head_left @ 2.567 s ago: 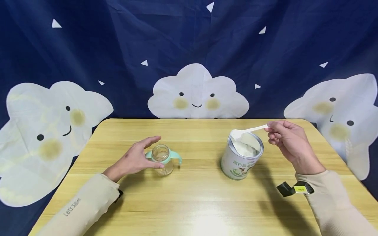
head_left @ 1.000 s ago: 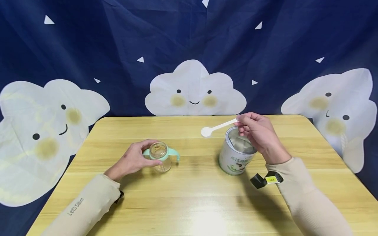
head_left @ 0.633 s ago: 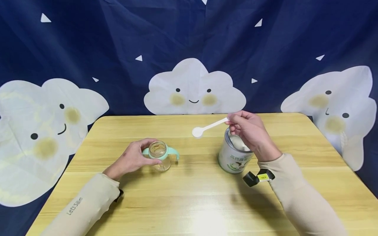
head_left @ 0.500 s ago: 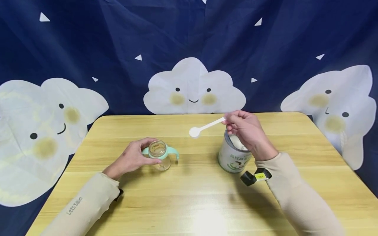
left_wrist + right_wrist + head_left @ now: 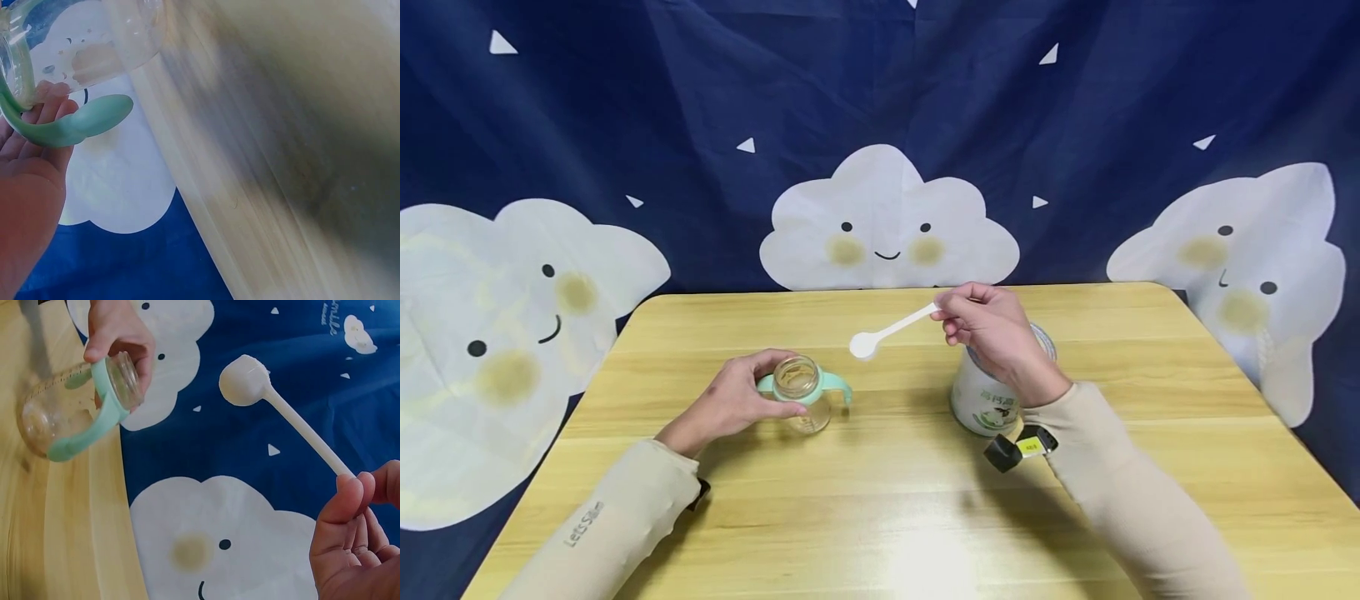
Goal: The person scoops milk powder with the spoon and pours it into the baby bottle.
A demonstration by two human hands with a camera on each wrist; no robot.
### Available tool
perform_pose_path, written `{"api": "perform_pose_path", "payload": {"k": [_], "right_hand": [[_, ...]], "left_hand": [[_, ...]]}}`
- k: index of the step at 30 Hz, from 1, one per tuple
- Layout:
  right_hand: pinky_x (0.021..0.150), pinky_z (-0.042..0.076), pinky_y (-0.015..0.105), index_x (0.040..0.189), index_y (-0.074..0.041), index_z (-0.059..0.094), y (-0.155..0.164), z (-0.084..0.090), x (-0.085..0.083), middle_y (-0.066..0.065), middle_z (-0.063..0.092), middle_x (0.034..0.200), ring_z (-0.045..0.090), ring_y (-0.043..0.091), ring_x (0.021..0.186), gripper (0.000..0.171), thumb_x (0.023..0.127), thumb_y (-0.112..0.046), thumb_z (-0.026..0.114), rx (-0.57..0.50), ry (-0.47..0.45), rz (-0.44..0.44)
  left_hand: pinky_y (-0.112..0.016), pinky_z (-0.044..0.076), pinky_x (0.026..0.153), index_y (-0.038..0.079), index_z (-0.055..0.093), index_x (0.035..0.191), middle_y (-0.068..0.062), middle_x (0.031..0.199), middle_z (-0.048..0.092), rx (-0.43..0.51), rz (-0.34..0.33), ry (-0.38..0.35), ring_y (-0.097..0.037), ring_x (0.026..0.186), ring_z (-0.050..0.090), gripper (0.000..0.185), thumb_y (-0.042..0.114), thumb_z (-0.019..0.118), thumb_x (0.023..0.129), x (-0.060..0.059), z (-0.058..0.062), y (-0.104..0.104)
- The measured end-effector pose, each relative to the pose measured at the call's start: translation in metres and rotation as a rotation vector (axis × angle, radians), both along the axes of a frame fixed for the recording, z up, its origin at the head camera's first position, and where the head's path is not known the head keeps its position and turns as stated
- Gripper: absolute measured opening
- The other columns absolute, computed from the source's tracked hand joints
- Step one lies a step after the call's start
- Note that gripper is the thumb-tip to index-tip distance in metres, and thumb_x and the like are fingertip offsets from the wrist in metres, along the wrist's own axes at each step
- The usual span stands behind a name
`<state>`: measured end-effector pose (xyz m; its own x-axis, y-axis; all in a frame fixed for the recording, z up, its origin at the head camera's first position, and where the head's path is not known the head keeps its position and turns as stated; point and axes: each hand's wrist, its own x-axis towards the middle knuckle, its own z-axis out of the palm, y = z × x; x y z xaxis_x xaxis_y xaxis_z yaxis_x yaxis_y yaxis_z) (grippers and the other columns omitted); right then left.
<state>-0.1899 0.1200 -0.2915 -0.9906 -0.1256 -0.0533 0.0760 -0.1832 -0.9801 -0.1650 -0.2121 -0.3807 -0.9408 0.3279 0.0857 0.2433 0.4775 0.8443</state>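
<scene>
A clear baby bottle with a mint-green collar and handles stands open on the wooden table. My left hand grips its neck, seen also in the right wrist view, where the left hand wraps the bottle. My right hand pinches the end of a white plastic scoop, its bowl held in the air between the bottle and an open white tin of powder. The right wrist view shows the scoop pinched by the right hand. The tin is partly hidden behind that hand.
A dark blue cloth with white smiling clouds hangs behind the table. A black device with a yellow label is strapped on the right wrist. Bare tabletop stretches in front of both hands.
My right hand lifted the scoop from the tin and carried it left toward the bottle. The left hand closed round the bottle's neck and has stayed there.
</scene>
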Motion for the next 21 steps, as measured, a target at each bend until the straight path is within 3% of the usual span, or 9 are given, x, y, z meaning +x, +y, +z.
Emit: {"api": "perform_pose_path", "payload": {"k": [21], "right_hand": [[0.050, 0.048, 0.019, 0.088, 0.005, 0.065, -0.040, -0.009, 0.000, 0.003, 0.066, 0.068, 0.053, 0.009, 0.054, 0.005, 0.090, 0.005, 0.060, 0.023, -0.023, 0.002]], "left_hand": [[-0.020, 0.051, 0.085, 0.001, 0.063, 0.128, -0.011, 0.114, 0.070, -0.008, 0.001, 0.008, -0.024, 0.104, 0.065, 0.068, 0.016, 0.093, 0.069, 0.000, -0.001, -0.002]]}}
